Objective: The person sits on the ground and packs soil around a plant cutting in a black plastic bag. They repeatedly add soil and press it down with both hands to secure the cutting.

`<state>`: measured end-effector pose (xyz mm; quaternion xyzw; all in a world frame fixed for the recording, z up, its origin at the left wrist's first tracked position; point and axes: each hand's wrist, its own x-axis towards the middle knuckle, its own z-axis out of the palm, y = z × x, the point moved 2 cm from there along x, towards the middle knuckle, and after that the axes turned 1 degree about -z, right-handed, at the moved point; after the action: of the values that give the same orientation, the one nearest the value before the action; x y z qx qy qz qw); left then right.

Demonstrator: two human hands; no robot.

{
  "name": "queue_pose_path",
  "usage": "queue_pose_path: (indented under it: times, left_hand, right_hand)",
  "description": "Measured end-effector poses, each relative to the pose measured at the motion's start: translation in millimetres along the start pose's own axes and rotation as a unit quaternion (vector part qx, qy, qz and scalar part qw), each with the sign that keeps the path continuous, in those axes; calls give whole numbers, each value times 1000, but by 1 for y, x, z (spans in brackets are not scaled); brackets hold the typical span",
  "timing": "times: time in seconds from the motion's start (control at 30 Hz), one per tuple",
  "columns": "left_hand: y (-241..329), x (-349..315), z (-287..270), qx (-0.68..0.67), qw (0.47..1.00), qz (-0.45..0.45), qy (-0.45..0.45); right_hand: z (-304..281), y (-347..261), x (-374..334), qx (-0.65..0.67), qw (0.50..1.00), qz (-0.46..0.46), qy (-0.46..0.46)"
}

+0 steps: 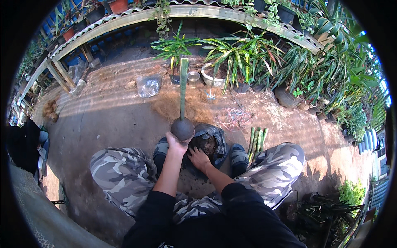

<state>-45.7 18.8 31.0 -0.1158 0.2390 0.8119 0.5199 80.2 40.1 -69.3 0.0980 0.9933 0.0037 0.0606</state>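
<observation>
Left hand (177, 144) grips a soil ball (182, 128) from below, its green stalk (183, 87) standing upright. Right hand (199, 158) rests spread in dark soil inside a black bag (215, 134), just right of the ball. Beyond the hands: crumpled clear plastic bag (149, 85), clear cup (193, 77), white pot (209, 78).

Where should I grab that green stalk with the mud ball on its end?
Grip the stalk just above the mud ball, coming from the side. It stands upright, heavy at the bottom; the left hand cups the ball from below, so the bare stem is free.
</observation>
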Motion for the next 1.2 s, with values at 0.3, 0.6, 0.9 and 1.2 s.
queue_pose_path:
  times: [0.3,0.6,0.9,1.2]
  left_hand:
    - [2,-1,0,-1,1000,-18,-16]
    - [3,-2,5,1,1000,-13,10]
    - [-5,-2,8,13,1000,-23,6]
    - [-3,1,1,13,999,-25,20]
  right_hand:
    - [-7,13,8,25,1000,-1,-4]
    - [-20,54,7,133,973,185,-30]
    - [-14,50,0,50,989,136,7]
    - [-37,65,-14,222,939,247,91]
